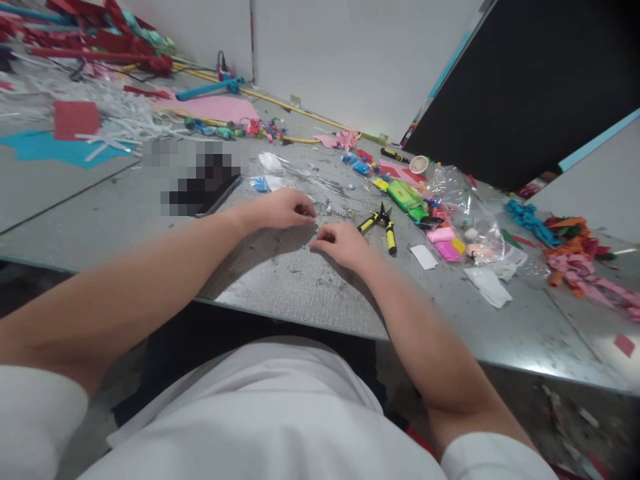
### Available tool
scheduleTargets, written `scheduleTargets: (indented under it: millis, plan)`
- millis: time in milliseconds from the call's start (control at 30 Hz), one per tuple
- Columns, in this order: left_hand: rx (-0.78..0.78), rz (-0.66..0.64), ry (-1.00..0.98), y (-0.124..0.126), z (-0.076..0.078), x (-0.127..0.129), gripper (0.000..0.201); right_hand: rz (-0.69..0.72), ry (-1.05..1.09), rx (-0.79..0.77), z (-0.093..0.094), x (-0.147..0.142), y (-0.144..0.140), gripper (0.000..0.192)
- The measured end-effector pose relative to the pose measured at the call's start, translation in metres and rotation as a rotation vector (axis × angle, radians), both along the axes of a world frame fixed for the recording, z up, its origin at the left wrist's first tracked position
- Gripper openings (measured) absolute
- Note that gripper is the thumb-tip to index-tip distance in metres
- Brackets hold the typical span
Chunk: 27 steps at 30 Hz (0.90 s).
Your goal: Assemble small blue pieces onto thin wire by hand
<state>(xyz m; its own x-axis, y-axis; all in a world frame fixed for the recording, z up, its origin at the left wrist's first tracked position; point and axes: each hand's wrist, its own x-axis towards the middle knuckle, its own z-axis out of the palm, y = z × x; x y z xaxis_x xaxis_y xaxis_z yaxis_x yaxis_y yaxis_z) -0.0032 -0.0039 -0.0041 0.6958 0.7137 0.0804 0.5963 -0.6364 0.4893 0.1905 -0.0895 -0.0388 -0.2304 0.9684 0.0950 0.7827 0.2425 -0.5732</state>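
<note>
My left hand (286, 208) rests on the grey table with thumb and fingers curled together; what they hold, if anything, is too small to make out. Close beside it, my right hand (344, 245) is closed in a similar pinch, and a tiny bluish speck shows by its fingertips. The two sets of fingertips nearly meet. Just right of my right hand lie pliers (390, 237) with yellow and black handles, jaws pointing away. Thin silvery wires (315, 175) are spread on the table beyond my hands.
To the right are a green packet (406, 199), pink packets (447, 245), clear plastic wrap (453, 190) and a white card (424, 257). Crepe paper strips (575, 257) lie farther right. At far left are shredded white paper (125, 110) and a blue sheet (47, 148). The table's front edge (300, 321) is near my body.
</note>
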Motion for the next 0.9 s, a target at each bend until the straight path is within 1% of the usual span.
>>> scheduleTargets:
  millis: [67,233,333,433,600,833,900]
  plan:
    - [0.001,-0.005,-0.002,0.001,-0.001,0.000,0.034,-0.006,0.010,0.036,-0.001,0.004,0.003,0.016]
    - [0.016,-0.049,-0.030,0.008,-0.008,-0.001,0.033,-0.071,0.005,0.122,-0.007,0.005,0.014,0.018]
    - [0.029,-0.054,-0.039,0.011,-0.010,-0.001,0.031,-0.119,-0.059,0.171,-0.015,-0.002,0.023,0.020]
    - [0.029,-0.024,-0.037,0.009,-0.008,-0.001,0.032,-0.099,-0.140,0.213,-0.020,-0.009,0.029,0.023]
    - [0.049,0.032,-0.035,0.007,-0.003,-0.002,0.033,-0.100,-0.248,0.161,-0.017,-0.014,0.019,0.045]
    - [0.066,-0.001,-0.042,0.007,-0.002,-0.003,0.031,0.037,-0.258,0.098,-0.009,-0.008,-0.006,0.072]
    - [0.062,0.000,-0.039,0.006,-0.001,-0.003,0.031,0.074,-0.257,0.082,-0.008,-0.006,-0.009,0.077]
